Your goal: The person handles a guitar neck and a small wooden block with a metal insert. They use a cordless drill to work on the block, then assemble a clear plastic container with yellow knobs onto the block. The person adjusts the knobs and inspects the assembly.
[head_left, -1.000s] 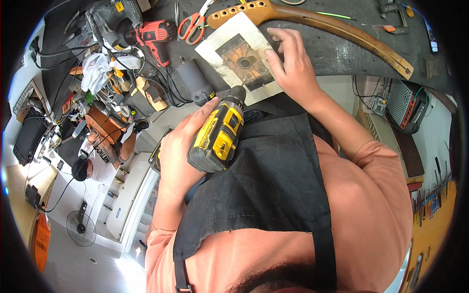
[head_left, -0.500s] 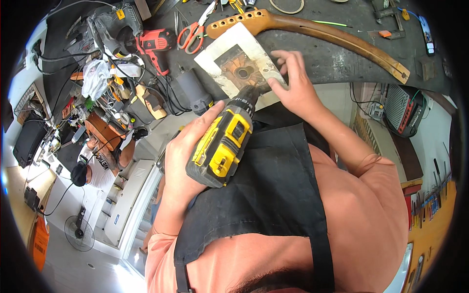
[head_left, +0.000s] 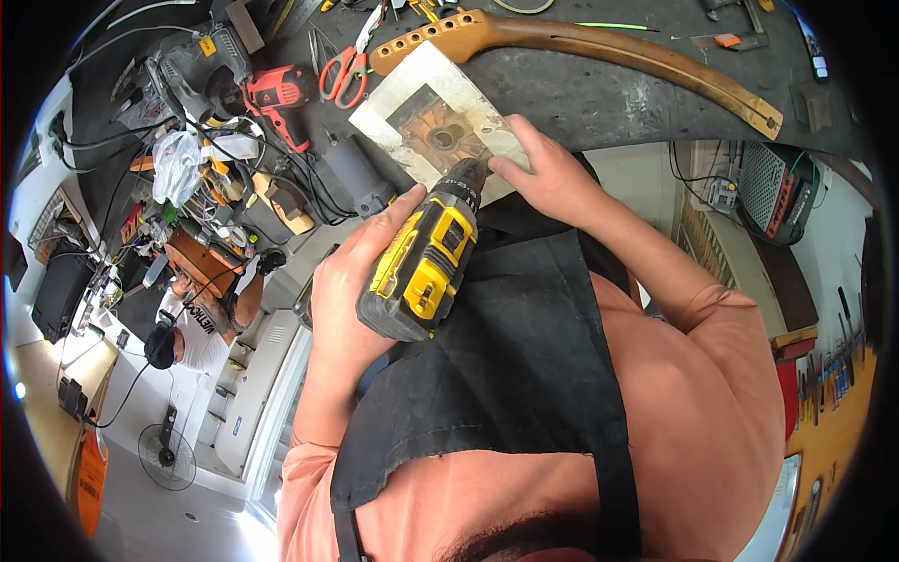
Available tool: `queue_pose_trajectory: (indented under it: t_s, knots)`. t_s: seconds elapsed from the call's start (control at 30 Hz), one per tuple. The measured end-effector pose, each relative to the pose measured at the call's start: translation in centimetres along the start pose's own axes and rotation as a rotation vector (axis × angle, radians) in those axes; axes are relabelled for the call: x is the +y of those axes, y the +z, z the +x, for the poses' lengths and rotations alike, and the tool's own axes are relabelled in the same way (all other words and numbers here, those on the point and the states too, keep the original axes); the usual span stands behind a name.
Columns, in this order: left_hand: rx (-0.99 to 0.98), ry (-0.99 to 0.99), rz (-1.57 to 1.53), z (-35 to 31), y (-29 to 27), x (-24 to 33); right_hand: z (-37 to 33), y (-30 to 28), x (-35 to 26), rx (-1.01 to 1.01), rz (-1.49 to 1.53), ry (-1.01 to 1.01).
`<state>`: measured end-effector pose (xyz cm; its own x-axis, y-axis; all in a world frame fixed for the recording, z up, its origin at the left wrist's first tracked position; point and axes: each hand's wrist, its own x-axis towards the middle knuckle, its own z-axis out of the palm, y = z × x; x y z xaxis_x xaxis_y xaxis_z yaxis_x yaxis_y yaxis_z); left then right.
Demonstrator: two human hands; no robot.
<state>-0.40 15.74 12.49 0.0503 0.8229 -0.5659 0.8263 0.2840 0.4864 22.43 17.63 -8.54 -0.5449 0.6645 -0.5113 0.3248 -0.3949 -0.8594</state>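
Note:
My left hand (head_left: 342, 295) is wrapped round a yellow and black cordless drill (head_left: 421, 258). The drill's chuck points away from me, at the near edge of a white board (head_left: 393, 94) with a brown, stained middle and a dark round hole. Whether a bit touches the board cannot be seen. My right hand (head_left: 548, 178) grips the board's right edge, thumb on top and the other fingers partly hidden. Past the board lies a wooden guitar neck (head_left: 562, 45), its headstock close to the board's far corner.
Left of the board are a grey cylindrical power tool (head_left: 358, 176), orange-handled scissors (head_left: 345, 77), a red heat gun (head_left: 276, 94) and tangled cables. Another person (head_left: 201, 328) works with a brown guitar body at the left. A black and red amplifier-like box (head_left: 779, 201) stands at the right.
My right hand has come down onto the board's right edge and closed on it; its fingers were lifted and spread before. The drill stays in my left hand, near the board.

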Motion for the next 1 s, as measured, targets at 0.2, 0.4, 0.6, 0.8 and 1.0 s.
queue_pose_trajectory:
  t_s: [0.2,0.4,0.6,0.8,1.0]
  knots:
    - [-0.054,-0.014,0.155,0.6,-0.4,1.7,-0.2,0.3,0.2,0.001,0.029,-0.008]
    - [-0.054,-0.006,0.159,0.9,-0.5,2.5,-0.2,0.5,0.6,0.009,0.020,-0.011]
    - [-0.066,-0.022,0.138,0.8,-0.8,2.5,-0.3,0.8,1.0,0.022,-0.006,-0.020]
    - [-0.065,-0.031,0.098,0.7,-1.0,2.4,-0.3,0.8,1.1,0.066,0.048,-0.093]
    - [-0.056,-0.011,0.070,0.2,-1.1,1.9,-0.5,-0.2,0.1,0.015,0.109,-0.025]
